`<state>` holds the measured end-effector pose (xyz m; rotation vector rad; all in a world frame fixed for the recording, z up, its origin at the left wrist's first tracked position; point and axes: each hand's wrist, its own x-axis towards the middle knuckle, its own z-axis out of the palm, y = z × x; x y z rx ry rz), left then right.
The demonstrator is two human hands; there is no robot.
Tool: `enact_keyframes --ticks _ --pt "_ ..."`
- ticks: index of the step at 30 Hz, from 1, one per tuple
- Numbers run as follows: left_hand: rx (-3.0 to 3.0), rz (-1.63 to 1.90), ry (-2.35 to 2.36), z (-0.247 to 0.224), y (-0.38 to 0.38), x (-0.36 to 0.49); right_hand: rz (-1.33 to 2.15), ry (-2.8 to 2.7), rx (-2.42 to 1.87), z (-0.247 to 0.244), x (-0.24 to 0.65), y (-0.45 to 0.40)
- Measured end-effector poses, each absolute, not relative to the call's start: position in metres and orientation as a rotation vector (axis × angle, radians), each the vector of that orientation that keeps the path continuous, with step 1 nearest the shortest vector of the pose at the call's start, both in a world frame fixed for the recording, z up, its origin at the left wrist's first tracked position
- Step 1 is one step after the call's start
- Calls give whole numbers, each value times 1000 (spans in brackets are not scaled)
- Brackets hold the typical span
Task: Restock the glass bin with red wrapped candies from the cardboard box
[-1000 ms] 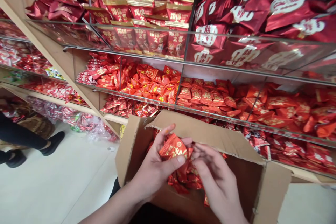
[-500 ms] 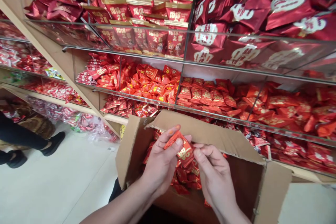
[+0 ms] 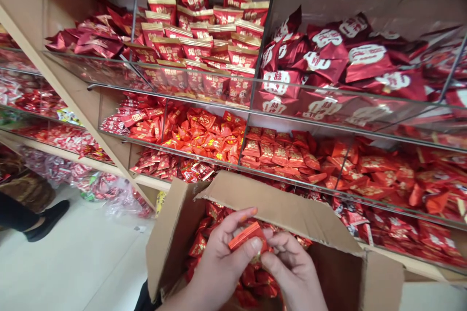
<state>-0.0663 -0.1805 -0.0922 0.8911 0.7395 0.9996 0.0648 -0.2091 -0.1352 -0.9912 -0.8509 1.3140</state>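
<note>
My left hand (image 3: pixel 233 252) is closed around a red candy packet (image 3: pixel 248 236), its thumb pressed across the front. My right hand (image 3: pixel 288 262) pinches the same packet's lower right end between thumb and fingertips. Most of the packet's gold print is covered by my fingers. Both hands are over an open cardboard box (image 3: pixel 277 204), where many red packets (image 3: pixel 199 244) lie loose. Part of the box's inside is hidden behind my hands and forearms.
Tilted shelves (image 3: pixel 204 153) with clear plastic fronts hold red wrapped sweets behind the box. Larger maroon bags (image 3: pixel 328 60) and gold-edged packets (image 3: pixel 219 53) fill the upper shelf. At left, a person's dark shoe (image 3: pixel 47 221) stands on the pale floor near plastic bags (image 3: pixel 98 180).
My view has tilted up, so shelves, box and hands sit lower in the picture. The packet has turned in my fingers, showing its edge more and its printed front less.
</note>
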Motion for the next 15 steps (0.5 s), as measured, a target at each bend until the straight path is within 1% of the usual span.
enact_keyframes --ticks 5,10,15 --pt "838 989 716 -92 -180 -66 1315 -746 -973 -134 58 -208" --pt "757 1000 710 -93 -183 -67 1256 -831 -892 -140 55 -207" --pt "873 1087 745 -92 -182 -68 1154 -886 -981 -133 58 -208"
